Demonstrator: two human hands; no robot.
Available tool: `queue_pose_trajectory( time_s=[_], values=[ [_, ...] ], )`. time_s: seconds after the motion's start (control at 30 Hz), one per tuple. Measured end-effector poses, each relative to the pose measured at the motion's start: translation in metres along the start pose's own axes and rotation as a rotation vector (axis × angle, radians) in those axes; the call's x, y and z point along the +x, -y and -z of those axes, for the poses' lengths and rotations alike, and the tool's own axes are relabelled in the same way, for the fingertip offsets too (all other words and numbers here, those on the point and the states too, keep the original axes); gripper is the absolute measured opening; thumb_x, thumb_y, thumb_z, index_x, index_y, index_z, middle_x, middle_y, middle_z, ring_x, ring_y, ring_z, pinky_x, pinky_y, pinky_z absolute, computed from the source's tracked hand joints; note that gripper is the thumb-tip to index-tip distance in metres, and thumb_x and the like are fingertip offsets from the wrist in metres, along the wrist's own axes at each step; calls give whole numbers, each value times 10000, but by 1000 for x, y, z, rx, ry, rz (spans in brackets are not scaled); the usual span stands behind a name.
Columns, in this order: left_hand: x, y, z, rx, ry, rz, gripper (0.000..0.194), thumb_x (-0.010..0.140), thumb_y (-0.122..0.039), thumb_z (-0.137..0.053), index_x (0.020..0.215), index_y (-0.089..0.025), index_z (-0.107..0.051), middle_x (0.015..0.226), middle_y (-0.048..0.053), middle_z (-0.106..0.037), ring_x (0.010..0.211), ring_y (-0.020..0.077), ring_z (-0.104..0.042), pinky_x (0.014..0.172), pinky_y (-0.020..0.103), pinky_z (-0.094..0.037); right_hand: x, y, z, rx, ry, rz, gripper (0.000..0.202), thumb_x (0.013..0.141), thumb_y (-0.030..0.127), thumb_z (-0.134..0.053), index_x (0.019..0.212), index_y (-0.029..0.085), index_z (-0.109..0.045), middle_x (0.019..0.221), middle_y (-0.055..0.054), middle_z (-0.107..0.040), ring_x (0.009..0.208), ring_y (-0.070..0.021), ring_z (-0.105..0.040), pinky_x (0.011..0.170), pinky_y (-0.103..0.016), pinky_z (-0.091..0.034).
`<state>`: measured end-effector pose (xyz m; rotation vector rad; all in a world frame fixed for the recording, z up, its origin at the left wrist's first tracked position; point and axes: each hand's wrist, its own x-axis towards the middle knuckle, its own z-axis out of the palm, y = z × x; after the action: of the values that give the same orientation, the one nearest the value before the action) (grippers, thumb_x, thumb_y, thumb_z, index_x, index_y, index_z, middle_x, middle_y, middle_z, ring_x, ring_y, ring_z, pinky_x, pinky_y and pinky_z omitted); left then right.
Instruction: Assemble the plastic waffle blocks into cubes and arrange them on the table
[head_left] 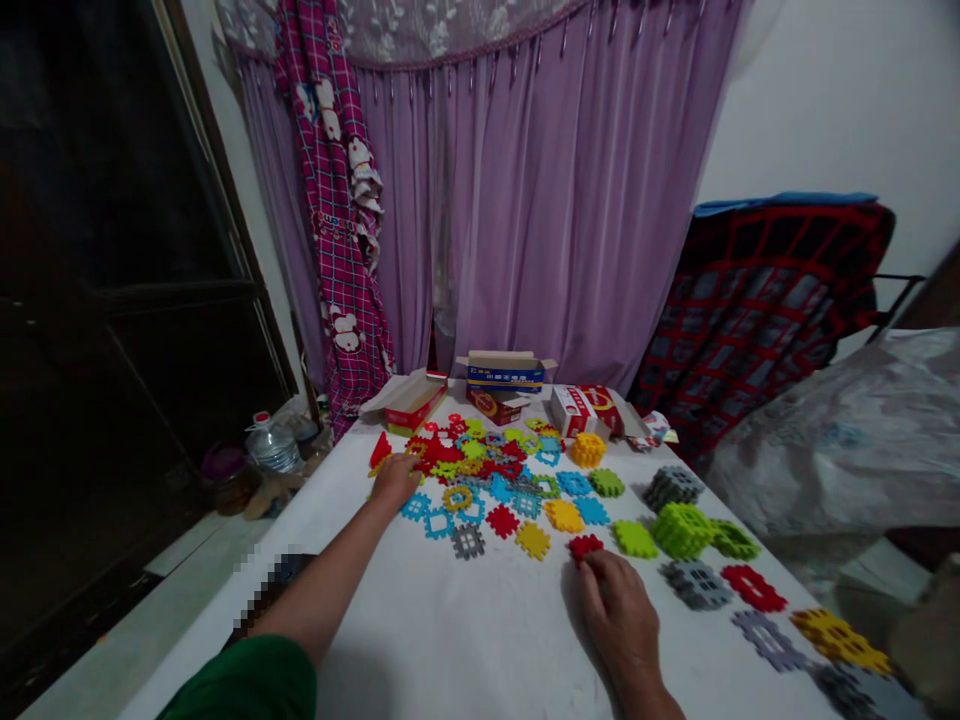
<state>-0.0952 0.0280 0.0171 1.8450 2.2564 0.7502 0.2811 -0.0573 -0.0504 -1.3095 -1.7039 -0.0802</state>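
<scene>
Plastic pieces cover much of the white bench (465,640), the loose ones in a mixed pile (480,458) left of the middle, towards the far edge. The left hand (396,484) reaches in from the near side to the pile's left end, close to the bench's left edge. Its fingers (409,466) point into the pile beside red and yellow pieces; I cannot tell how far open they are or whether they have hold of one.

The right hand (621,608) rests low over the bench, right of the middle, with its fingers (596,568) bent and touching the near side of a red piece (585,546) (whether they grip it, I cannot tell). That piece lies between a yellow piece (533,540) on its left and a lime piece (635,539) on its right. A grey piece (469,541) lies farther left, nearest the bare front part of the bench.

Along the right edge, sorted by colour, run a grey stack (673,487), a lime stack (682,531), a second grey stack (696,584) and, towards the near right corner, a yellow stack (841,640). Cardboard boxes (the blue one (506,378) sits above a red one (493,406)) stand at the far edge, before a purple curtain (555,220).
</scene>
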Motion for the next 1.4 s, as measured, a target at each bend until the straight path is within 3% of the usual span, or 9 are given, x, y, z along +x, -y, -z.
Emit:
queue_pose_trajectory(
  time_s=[0.23, 0.47, 0.63, 0.67, 0.77, 0.83, 1.07, 1.23, 1.4],
  values=[
    [8, -12, -13, 90, 31, 45, 269, 755, -202, -645, 1005, -237, -737, 1106, 77, -668, 1145, 254, -547, 1034, 367, -352, -2, -6, -3, -16, -4, 12, 274, 920, 444, -457, 905, 238, -637, 920, -59, -691, 883, -233, -631, 774, -358, -496],
    [-5, -18, 2, -130, -57, 77, 202, 813, -183, -603, 980, -190, -717, 1130, 88, -662, 1128, 241, -554, 1030, 362, -371, 0, -5, -2, 10, -17, 11, 290, 918, 443, -450, 899, 232, -649, 903, -68, -695, 875, -243, -636, 774, -366, -497],
    [-41, -33, -11, -443, -30, 130, 265, 892, -326, -547, 1070, -167, -662, 968, 68, -703, 840, 172, -670, 734, 271, -517, 2, -3, -1, 29, -16, -9, 281, 906, 432, -463, 875, 226, -651, 908, -68, -698, 874, -231, -635, 774, -355, -497],
    [-52, -39, -18, -543, 20, 138, 293, 907, -369, -525, 1080, -166, -647, 902, 51, -704, 765, 148, -670, 660, 245, -516, 2, -1, -1, 33, -12, -10, 275, 907, 422, -461, 874, 226, -650, 914, -66, -698, 877, -226, -635, 774, -352, -498],
    [-83, -61, -38, -1204, 253, 311, 347, 799, -431, -683, 1009, -157, -644, 859, 43, -690, 686, 113, -645, 588, 208, -493, 2, 6, 1, 37, -3, -4, 247, 910, 384, -455, 876, 224, -640, 923, -61, -695, 885, -214, -633, 771, -339, -503],
    [-98, -76, -49, -1366, 342, 398, 369, 739, -416, -753, 971, -153, -639, 797, 28, -680, 640, 94, -624, 563, 190, -471, 2, 10, 2, 33, 9, 17, 225, 909, 365, -461, 870, 224, -632, 912, -62, -693, 868, -210, -635, 753, -332, -511],
    [-115, -109, -65, -1322, 423, 404, 418, 641, -463, -800, 865, -157, -624, 653, -19, -632, 587, 101, -614, 514, 189, -422, -6, 22, -3, 64, 1, 90, 189, 912, 307, -496, 999, 208, -632, 942, -79, -703, 879, -219, -657, 770, -358, -541],
    [-120, -116, -67, -1241, 518, 309, 459, 608, -511, -791, 837, -134, -661, 610, -4, -636, 526, 84, -563, 474, 183, -380, -6, 28, -5, 81, 38, 161, 362, 882, 336, -578, 1214, 190, -576, 1120, -118, -678, 1021, -249, -635, 863, -412, -537],
    [-120, -115, -66, -1190, 548, 279, 467, 643, -513, -765, 885, -119, -695, 575, -4, -625, 488, 77, -537, 467, 187, -371, -6, 31, -5, 119, 107, 193, 338, 887, 320, -576, 1205, 204, -586, 1124, -113, -675, 1032, -242, -630, 878, -413, -531]
  ],
)
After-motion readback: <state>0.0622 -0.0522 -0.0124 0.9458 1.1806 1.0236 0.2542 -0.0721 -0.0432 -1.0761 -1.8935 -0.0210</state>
